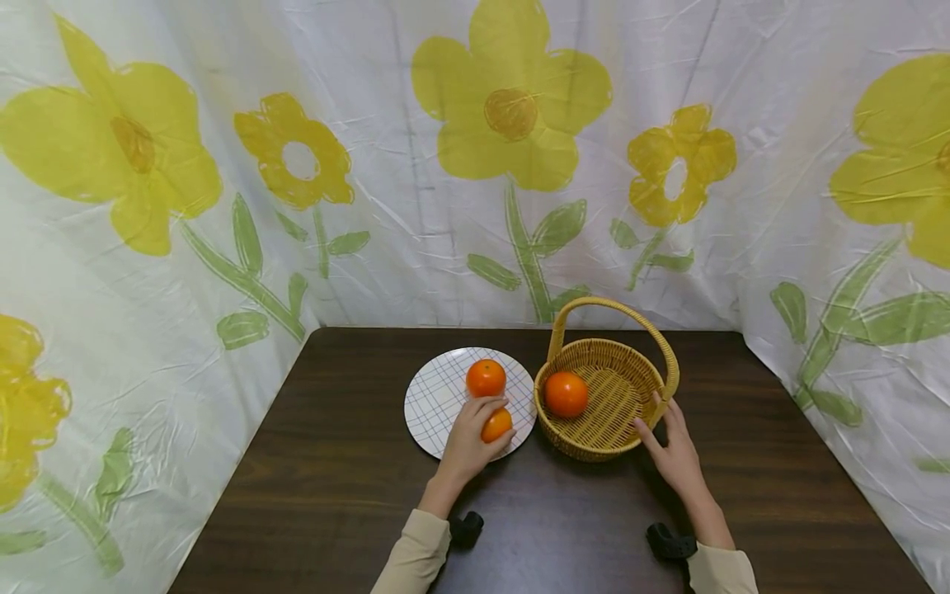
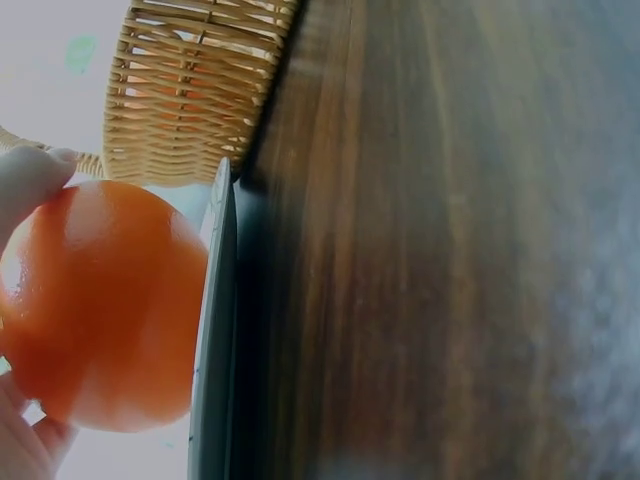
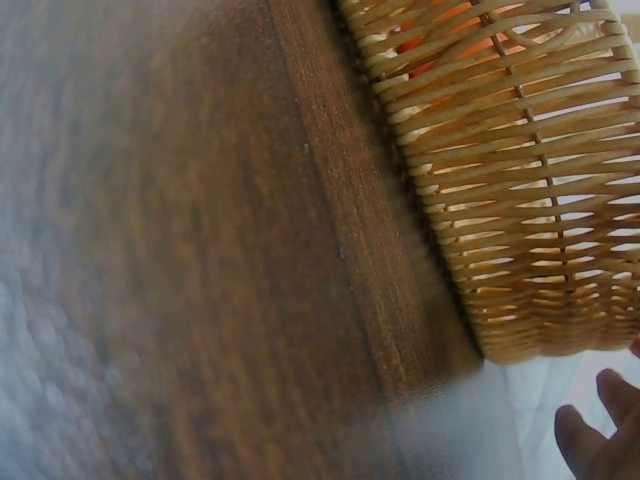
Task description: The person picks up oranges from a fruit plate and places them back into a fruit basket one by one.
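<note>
My left hand (image 1: 462,441) grips an orange (image 1: 496,425) at the near side of a white plate (image 1: 433,400) with a thin blue grid. In the left wrist view, thumb and fingers hold that orange (image 2: 110,310) from opposite sides, close to the plate's rim. Behind it on the plate lies a second orange (image 1: 486,377). Just right of the plate stands a wicker basket (image 1: 582,450) with a tall arched handle, and a third orange (image 1: 566,394) sits inside, at the left. With loosely spread fingers, my right hand (image 1: 677,458) touches the basket's right side near the handle's base.
Everything stands on a dark wooden table (image 1: 319,462). A white curtain (image 1: 401,247) with yellow flowers hangs behind the table and along both sides. Black bands (image 1: 466,530) sit at both wrists.
</note>
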`<state>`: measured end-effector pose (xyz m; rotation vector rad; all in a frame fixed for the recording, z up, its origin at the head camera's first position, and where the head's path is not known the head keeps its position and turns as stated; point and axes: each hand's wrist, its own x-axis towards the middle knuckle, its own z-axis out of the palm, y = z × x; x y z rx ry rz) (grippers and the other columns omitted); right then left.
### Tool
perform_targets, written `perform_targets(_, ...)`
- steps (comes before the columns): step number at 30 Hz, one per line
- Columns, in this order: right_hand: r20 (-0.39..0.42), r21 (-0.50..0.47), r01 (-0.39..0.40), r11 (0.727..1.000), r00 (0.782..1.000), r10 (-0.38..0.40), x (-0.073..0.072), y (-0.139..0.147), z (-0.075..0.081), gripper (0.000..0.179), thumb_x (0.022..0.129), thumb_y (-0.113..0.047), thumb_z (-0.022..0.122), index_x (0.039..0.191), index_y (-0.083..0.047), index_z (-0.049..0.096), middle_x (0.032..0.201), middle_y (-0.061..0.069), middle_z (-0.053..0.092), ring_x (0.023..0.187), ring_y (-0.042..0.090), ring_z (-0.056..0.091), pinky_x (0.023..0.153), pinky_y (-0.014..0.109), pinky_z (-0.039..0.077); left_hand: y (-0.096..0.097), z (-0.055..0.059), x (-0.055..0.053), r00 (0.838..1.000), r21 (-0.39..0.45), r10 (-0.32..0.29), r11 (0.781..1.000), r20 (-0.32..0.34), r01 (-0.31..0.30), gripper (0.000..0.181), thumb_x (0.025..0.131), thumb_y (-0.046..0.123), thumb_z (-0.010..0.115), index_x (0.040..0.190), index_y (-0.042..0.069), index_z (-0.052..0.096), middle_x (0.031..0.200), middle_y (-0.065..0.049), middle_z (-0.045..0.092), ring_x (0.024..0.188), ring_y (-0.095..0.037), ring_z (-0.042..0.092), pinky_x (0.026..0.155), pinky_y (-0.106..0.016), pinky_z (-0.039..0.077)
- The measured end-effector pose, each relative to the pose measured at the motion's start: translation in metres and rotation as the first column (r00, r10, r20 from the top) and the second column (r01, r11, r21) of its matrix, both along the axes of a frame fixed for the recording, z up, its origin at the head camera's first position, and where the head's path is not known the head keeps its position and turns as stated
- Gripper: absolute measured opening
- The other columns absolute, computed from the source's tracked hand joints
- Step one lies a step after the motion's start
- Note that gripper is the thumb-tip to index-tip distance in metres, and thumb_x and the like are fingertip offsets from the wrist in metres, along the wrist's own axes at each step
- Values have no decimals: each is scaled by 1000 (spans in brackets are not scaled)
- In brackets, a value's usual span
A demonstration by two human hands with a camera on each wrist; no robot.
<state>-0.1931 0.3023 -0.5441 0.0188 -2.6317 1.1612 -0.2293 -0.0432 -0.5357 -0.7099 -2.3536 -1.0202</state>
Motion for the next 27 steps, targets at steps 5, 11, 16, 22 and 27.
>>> perform_targets(5, -2, -4, -2, 1000, 1000, 2, 1, 0, 0, 66, 94, -34, 51, 148, -10, 21, 155, 12, 9, 133, 48, 21, 93, 69, 24, -3, -1, 1, 1000, 0, -1, 1000, 28, 1, 48, 74, 28, 77, 117, 12, 63, 120, 1, 57, 109, -20, 51, 87, -40, 48)
perform_targets(11, -2, -5, -5, 1000, 1000, 5, 1, 0, 0, 66, 94, -33, 52, 148, -10, 21, 155, 12, 9, 133, 49, 21, 92, 70, 24, -4, -3, 1, 1000, -11, 3, 1000, 19, -2, 55, 71, 27, 80, 121, 15, 60, 123, -1, 55, 112, -22, 49, 89, -42, 48)
perform_targets(16, 0, -5, -2, 1000, 1000, 2, 1, 0, 0, 66, 94, -33, 52, 148, -10, 21, 154, 13, 9, 133, 48, 21, 93, 70, 24, -6, -4, 2, 999, -14, 4, 1000, 38, -4, 60, 70, 27, 81, 123, 11, 59, 126, -3, 53, 113, -24, 48, 89, -44, 48)
perform_targets(22, 3, -6, 5, 1000, 1000, -5, 1, 0, 0, 66, 94, -34, 52, 148, -10, 21, 154, 12, 10, 133, 48, 21, 93, 69, 24, -8, -6, 2, 995, -34, 14, 999, 103, -10, 64, 71, 31, 80, 129, 16, 54, 130, -3, 49, 117, -25, 45, 92, -46, 46)
perform_targets(27, 7, -8, 8, 1000, 1000, -8, 1, -1, 0, 66, 94, -35, 52, 148, -11, 21, 155, 12, 10, 133, 47, 21, 93, 69, 24, -11, -5, 3, 986, -31, 13, 999, 163, -8, 69, 71, 31, 80, 132, 22, 50, 134, -2, 44, 120, -25, 42, 93, -47, 45)
